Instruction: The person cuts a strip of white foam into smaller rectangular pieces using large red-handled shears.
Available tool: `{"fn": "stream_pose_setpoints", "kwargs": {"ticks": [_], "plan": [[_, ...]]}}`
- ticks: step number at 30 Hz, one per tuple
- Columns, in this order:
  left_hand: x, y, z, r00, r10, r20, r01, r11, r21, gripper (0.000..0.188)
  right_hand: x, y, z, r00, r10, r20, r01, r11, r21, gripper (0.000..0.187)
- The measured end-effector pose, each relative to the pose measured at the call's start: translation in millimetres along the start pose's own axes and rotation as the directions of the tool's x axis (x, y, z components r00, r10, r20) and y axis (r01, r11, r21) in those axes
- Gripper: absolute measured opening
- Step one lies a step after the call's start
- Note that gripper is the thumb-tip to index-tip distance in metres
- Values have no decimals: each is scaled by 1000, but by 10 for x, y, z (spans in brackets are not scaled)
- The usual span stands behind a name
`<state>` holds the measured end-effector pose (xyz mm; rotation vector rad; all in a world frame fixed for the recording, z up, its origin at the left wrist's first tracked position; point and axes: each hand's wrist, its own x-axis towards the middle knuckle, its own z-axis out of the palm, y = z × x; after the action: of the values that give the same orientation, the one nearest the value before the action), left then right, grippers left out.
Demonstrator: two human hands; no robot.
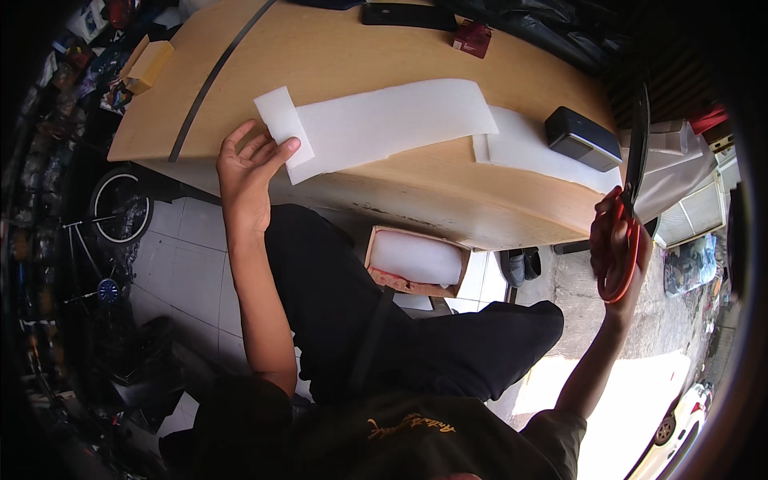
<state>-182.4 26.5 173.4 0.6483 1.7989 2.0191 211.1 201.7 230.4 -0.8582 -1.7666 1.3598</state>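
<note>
A small rectangular piece of thin white foam sheet (280, 116) is pinched between the thumb and fingers of my left hand (246, 172), over the table's near edge. It overlaps the left end of a long white foam strip (392, 118) lying across the tabletop. Another white foam strip (524, 148) extends to the right, partly under the first. On it rests a dark box-shaped object (582, 138). Off the table's right end, my right hand (636, 260) grips red-handled scissors (638, 148). Their dark blades point away from me and look closed together.
Below the wooden table (336, 48), an open cardboard box (372, 268) holds a white foam roll (418, 254). A black flat object (408, 16) and a dark red packet (472, 38) lie at the table's far side. Dark shoes (520, 266) stand on the floor.
</note>
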Motion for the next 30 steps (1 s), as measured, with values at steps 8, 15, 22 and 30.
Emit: {"fn": "stream_pose_setpoints", "kwargs": {"ticks": [8,15,22,30], "plan": [[-526,-48,57,995,-91,31,95,987,-129,51,-1042,478,1291,814,412,410,-566,722,399,20],[-1063,-46,79,985,-171,15,171,969,-179,54,-990,615,1990,935,350,62,-345,855,387,31],[-1160,-38,34,969,-240,56,246,950,-190,54,-573,459,2398,932,363,16,-330,828,453,33],[-1142,-181,-161,983,-182,41,186,944,-274,25,-496,454,2572,959,240,-148,-177,921,346,29]]}}
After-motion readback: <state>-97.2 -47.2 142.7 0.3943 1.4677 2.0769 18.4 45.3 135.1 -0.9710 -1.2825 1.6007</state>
